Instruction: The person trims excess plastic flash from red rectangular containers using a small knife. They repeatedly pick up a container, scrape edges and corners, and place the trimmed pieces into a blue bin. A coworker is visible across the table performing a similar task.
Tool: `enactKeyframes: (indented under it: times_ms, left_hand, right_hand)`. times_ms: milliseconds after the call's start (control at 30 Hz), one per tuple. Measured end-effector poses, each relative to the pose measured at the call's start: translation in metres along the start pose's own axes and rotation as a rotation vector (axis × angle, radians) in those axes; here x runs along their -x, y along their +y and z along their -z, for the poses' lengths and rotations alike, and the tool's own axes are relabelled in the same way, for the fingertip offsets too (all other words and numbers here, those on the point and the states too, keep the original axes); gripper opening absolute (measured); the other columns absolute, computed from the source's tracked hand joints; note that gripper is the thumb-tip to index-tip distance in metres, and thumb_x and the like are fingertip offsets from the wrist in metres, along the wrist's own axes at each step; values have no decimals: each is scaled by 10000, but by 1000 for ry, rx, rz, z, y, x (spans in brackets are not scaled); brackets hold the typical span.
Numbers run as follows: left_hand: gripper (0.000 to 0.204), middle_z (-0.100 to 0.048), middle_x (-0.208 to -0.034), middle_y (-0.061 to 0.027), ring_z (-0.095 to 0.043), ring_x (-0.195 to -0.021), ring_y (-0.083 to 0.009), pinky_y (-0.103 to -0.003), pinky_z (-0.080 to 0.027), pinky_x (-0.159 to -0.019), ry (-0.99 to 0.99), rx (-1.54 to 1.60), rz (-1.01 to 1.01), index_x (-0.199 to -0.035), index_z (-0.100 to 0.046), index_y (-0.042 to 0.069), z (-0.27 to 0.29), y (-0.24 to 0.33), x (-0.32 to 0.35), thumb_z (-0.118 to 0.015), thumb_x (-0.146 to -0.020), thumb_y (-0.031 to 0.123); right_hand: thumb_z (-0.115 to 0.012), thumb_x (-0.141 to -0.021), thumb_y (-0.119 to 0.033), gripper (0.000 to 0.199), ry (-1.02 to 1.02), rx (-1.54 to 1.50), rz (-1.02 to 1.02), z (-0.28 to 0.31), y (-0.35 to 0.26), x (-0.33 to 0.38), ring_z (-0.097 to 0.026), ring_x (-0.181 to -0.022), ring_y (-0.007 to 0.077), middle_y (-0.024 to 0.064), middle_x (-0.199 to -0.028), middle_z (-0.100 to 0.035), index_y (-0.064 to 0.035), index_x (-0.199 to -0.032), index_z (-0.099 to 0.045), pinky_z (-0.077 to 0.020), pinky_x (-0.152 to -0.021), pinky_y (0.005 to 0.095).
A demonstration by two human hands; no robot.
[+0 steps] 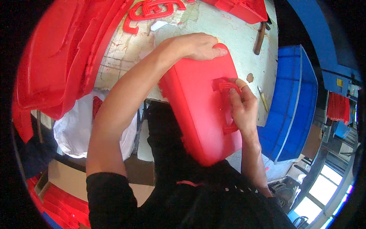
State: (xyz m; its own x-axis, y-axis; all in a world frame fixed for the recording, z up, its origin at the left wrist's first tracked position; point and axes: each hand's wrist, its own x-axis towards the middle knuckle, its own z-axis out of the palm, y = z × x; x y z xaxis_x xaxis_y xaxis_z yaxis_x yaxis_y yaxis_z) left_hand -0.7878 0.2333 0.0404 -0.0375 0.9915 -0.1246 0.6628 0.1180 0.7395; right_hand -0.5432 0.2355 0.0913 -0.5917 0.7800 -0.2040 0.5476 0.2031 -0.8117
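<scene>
A red plastic case shell [198,103] stands tilted against my body, over the near edge of the worktable. My left hand [202,46] reaches round its far end, the fingers wrapped over the top edge and the thumb on the near face. On the shell's right-hand face is a red C-shaped handle [230,86]. My right hand [244,105] is closed around this handle, with the thumb on the near side and a yellowish band on one finger. The handle's lower end meets the shell below my hand. The shell's underside is hidden.
Loose red handles [156,10] lie at the table's far left, near large red plastic shells [68,53]. A wooden-handled hammer [260,38] and a small knife-like tool [263,99] lie on the right. A blue crate [284,103] stands beyond; a white bag [74,128] hangs lower left.
</scene>
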Motion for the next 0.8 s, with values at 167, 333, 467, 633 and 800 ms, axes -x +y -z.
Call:
enactKeyframes:
  times_ms: [167,333,467,633,800]
  left_hand:
    - [591,-621,-1177,-312,-622,-1104,-404,-426,-476,-956,-25,5,-65,-1229,-558,-69,-1,5,-4,-518,-969,460]
    - [586,-586,-1250,-320,-601,-1158,-391,-409,-462,-989,-112,-57,-2,-1265,-529,-93,3,7,-10,-529,-964,410]
    - [589,-597,-1247,-302,-603,-1160,-389,-413,-463,-987,-87,-23,36,-1301,-518,-77,4,7,-9,-533,-964,406]
    - [666,-555,-1342,-287,-553,-1252,-362,-376,-417,-1053,-49,-15,19,-1407,-443,-61,7,3,-3,-550,-960,422]
    - [523,-623,-1239,-235,-611,-1141,-310,-379,-458,-978,-99,72,0,-1295,-529,37,10,2,0,-548,-973,448]
  right_hand:
    - [-556,-978,-74,245,-50,217,67,-3,-8,-9,-686,-734,205,185,-841,-701,48,-1189,-579,-539,-665,332]
    - [-562,-972,-48,162,-132,280,240,-5,-7,-16,-709,-678,315,205,-757,-669,15,-1121,-558,-534,-578,362]
    - [-580,-948,-23,172,-206,267,284,-8,0,-22,-701,-676,377,221,-730,-648,2,-1113,-539,-524,-540,407]
    - [-586,-939,-35,146,-223,237,367,-15,-8,-30,-668,-662,435,244,-709,-629,-1,-1073,-539,-528,-543,465]
    - [-577,-937,-145,137,-72,713,619,-6,-5,-31,-656,-561,384,157,-637,-616,-41,-1027,-573,-493,-445,472]
